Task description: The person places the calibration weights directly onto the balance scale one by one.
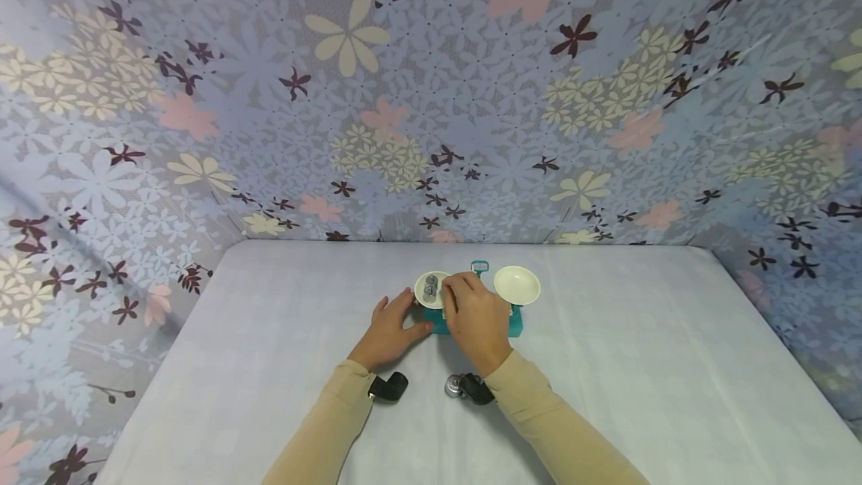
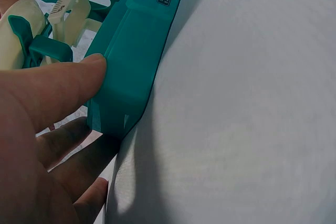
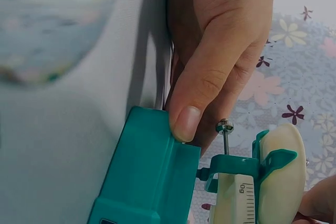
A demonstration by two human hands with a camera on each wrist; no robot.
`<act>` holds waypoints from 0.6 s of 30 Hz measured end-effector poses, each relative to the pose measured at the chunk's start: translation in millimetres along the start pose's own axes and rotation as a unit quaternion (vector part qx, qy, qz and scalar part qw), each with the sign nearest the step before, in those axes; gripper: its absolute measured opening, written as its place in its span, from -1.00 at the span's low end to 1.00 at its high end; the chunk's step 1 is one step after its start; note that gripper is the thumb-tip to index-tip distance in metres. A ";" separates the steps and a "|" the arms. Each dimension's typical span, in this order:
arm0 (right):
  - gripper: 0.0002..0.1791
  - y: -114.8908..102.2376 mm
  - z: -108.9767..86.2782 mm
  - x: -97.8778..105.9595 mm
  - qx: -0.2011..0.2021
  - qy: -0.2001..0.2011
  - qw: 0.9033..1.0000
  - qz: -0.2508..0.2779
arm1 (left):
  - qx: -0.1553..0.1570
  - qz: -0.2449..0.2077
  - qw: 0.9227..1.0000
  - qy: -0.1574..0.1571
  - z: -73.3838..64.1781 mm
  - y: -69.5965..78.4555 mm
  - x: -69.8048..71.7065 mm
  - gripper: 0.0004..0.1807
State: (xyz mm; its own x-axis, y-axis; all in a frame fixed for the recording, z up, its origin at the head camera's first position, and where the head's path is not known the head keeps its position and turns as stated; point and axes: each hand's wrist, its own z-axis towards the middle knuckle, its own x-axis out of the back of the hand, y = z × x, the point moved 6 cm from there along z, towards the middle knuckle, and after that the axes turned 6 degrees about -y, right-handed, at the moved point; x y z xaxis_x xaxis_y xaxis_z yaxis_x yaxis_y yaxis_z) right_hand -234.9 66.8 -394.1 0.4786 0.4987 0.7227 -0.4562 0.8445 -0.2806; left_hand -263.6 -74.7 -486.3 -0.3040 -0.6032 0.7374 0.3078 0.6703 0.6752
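Teal plastic two-pan balance with a cream beam (image 2: 130,61) sits mid-table, far half, on a white cloth-covered tabletop (image 1: 640,335). Left hand (image 1: 389,331) is at the base's left end: thumb pressed on the near face, other fingers round the end, so clamped on the balance. Right hand (image 1: 478,320) is over the middle of the balance, its bent thumb and fingertips close together at the right edge of the round cream left pan (image 1: 420,296); cannot tell if they pinch anything, tips partly hidden. Shiny silver metal weights (image 1: 430,288) stand on the left pan, just left of those fingertips. Round cream right pan (image 1: 517,286) is right of the right hand; small teal looped frame (image 1: 480,266) is on the far side, between the pans. Knurled silver screw (image 3: 224,125) shows at the beam's left end. More round silver metal pieces (image 1: 454,385) lie on the near side, just left of the right black wrist camera (image 1: 477,389). Flower-print fabric wall (image 1: 431,96) behind.
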 end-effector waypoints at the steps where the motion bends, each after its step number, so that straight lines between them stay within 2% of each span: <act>1: -0.93 0.1 -0.1 -0.4 0.001 0.000 1.000 0.000 | 0.000 0.000 1.000 0.001 0.1 -0.3 -0.4 -0.19; 18: -0.91 0.5 2.7 -5.7 -0.003 -0.018 1.000 -0.017 | 0.010 0.000 1.000 -0.002 -0.9 0.3 -1.0 -0.21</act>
State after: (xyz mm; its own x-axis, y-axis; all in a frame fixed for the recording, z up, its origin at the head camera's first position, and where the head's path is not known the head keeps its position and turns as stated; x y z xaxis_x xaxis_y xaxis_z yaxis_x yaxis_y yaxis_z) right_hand -239.9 63.9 -396.6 0.4674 0.4623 0.7536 -0.4356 0.8622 -0.2587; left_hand -262.4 -74.3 -486.9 -0.3068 -0.6020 0.7372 0.2897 0.6788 0.6748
